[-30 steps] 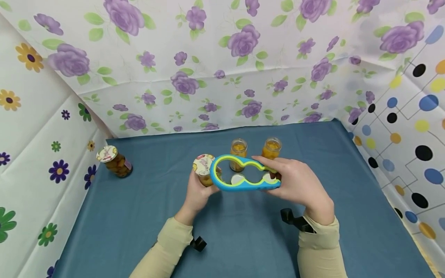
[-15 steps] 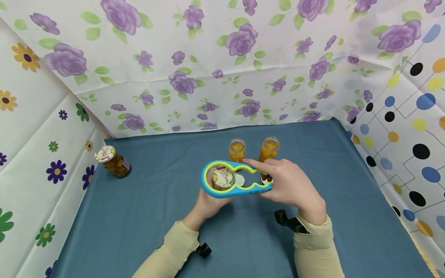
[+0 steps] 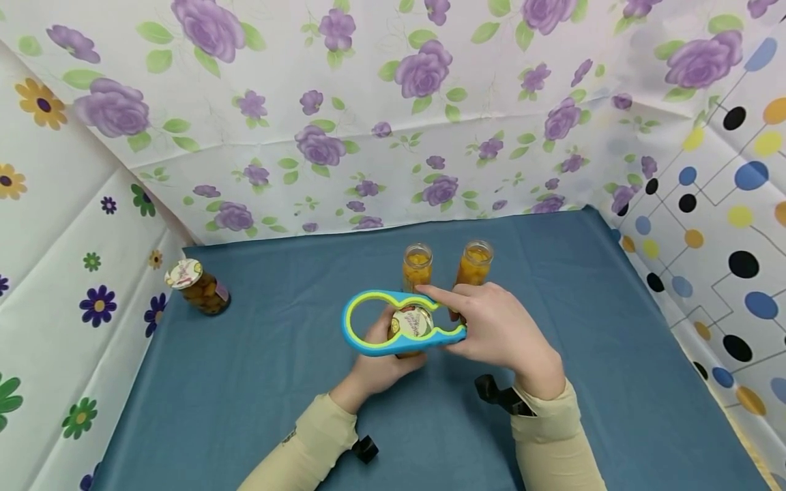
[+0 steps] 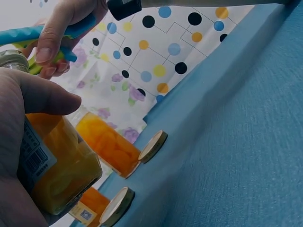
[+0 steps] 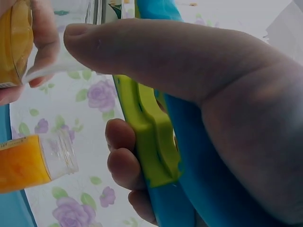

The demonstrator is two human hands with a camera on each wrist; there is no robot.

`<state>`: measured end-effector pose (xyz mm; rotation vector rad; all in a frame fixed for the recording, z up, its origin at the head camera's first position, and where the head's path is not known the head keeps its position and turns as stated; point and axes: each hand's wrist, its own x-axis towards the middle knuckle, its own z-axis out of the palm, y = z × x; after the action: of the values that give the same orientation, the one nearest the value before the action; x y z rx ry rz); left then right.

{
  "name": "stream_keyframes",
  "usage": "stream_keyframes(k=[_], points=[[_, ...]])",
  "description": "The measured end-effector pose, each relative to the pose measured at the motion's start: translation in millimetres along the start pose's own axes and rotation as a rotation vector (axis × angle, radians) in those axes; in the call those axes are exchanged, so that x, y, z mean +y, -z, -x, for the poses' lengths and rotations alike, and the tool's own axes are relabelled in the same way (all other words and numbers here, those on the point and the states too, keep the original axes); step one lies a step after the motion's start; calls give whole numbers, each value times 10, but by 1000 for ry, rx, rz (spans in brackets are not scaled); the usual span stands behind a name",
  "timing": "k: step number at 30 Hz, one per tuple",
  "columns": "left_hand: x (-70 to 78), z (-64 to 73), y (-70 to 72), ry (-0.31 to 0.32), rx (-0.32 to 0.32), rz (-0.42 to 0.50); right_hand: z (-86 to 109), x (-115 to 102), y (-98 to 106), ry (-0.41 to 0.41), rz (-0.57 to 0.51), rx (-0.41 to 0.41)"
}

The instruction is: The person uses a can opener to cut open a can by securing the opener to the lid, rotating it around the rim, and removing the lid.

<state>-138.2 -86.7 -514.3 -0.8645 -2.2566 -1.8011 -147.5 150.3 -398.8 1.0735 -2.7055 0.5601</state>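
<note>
My left hand (image 3: pixel 381 372) grips a glass jar (image 4: pixel 71 170) of yellow fruit pieces, tilted in the left wrist view, with a barcode label on its side. The jar's patterned lid (image 3: pixel 413 322) shows through the middle opening of a blue and lime-green jar opener (image 3: pixel 368 350). My right hand (image 3: pixel 506 334) holds the opener by its narrow end, fingers curled under it and thumb along its side in the right wrist view. The opener's large ring lies to the left of the lid, over the left fingers. The left hand and opener hide most of the jar from the head view.
Two lidless jars of orange fruit, one left (image 3: pixel 417 264) and one right (image 3: pixel 475 262), stand behind the hands. Their loose lids, one nearer (image 4: pixel 117 207) and one farther (image 4: pixel 153 146), lie before them. A lidded jar of dark fruit (image 3: pixel 205 293) stands far left on the blue cloth (image 3: pixel 258 354).
The left hand has brought its jar rightward under the opener. The opener has shifted left and slightly down, so the lid passed from beside the large ring to the middle opening.
</note>
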Motion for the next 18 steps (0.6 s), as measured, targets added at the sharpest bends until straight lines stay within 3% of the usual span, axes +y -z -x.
stream_keyframes(k=[11, 18], points=[[17, 1, 1, 4, -32, -10, 26, -30, -21, -78, -90, -135], [9, 3, 19, 8, -26, 21, 26, -130, -25, -91, -74, -138]])
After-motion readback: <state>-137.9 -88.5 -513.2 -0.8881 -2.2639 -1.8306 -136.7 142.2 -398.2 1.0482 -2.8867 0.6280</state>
